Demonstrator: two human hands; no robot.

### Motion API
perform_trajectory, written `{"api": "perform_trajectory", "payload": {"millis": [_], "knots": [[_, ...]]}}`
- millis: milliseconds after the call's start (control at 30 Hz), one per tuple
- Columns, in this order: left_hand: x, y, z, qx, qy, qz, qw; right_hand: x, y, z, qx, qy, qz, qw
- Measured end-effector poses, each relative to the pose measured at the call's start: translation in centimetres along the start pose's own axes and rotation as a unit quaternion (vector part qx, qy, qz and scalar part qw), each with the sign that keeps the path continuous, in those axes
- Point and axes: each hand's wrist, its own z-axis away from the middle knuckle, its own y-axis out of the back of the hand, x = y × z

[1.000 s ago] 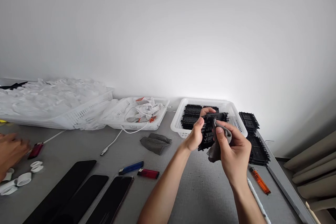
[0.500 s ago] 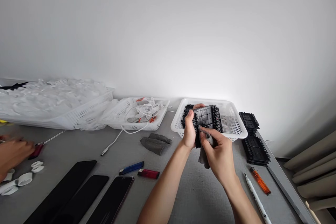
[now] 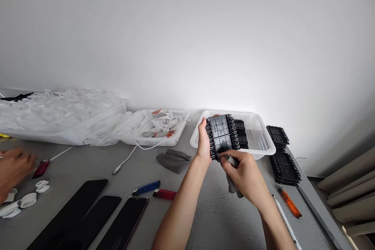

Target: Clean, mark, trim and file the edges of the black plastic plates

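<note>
Nearest you, your right hand (image 3: pixel 246 175) is curled shut around a grey cloth (image 3: pixel 233 161). Its fingertips pinch a fold against the lower edge of the black part (image 3: pixel 221 134), and the loose end hangs below your palm. Just beyond it, your left hand (image 3: pixel 203 146) clamps the part by its left side, with the thumb at the near edge and the fingers wrapped behind. The ribbed face is upright and turned toward you.

To wipe it well, I would press with the pads through a single layer of cloth and run along the grooves rather than across them. The toothed rims on both sides look likely to snag fibres. Let the left hand take the push so the part does not twist. Turn it in the fingers to reach the strip that the thumb covers.

The part is held in the air above the desk (image 3: pixel 216 211). It touches both hands, above the right one and to the right of the left one. It sits in front of the near rim of the white basket (image 3: pixel 265 145), where more black parts (image 3: pixel 241 134) lie.

On the desk to the right are a pen (image 3: pixel 285 218), an orange lighter (image 3: pixel 290 202) and two stacks (image 3: pixel 284 162) of similar parts. A spare cloth (image 3: pixel 174 160) lies to the left of your left hand. At the far left edge, another person's hand (image 3: pixel 13 168) rests near some white rings (image 3: pixel 27 199).
</note>
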Motion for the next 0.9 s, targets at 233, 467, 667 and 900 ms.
{"api": "perform_trajectory", "payload": {"millis": [233, 467, 667, 900], "knots": [[-0.4, -0.2, 0.2, -0.008, 0.037, 0.008, 0.999, -0.1, 2.4, 0.8, 0.018, -0.056, -0.071, 0.996], [-1.4, 0.1, 0.7, -0.123, 0.062, -0.051, 0.989, -0.4, 2.2, 1.0, 0.168, -0.040, -0.102, 0.980], [-2.2, -0.3, 1.8, -0.234, 0.090, -0.140, 0.958, 0.2, 1.6, 0.6, 0.250, 0.139, 0.070, 0.956], [-2.4, -0.1, 1.5, -0.143, 0.030, -0.170, 0.975, 0.8, 0.6, 0.5, 0.143, 0.157, 0.126, 0.969]]}}
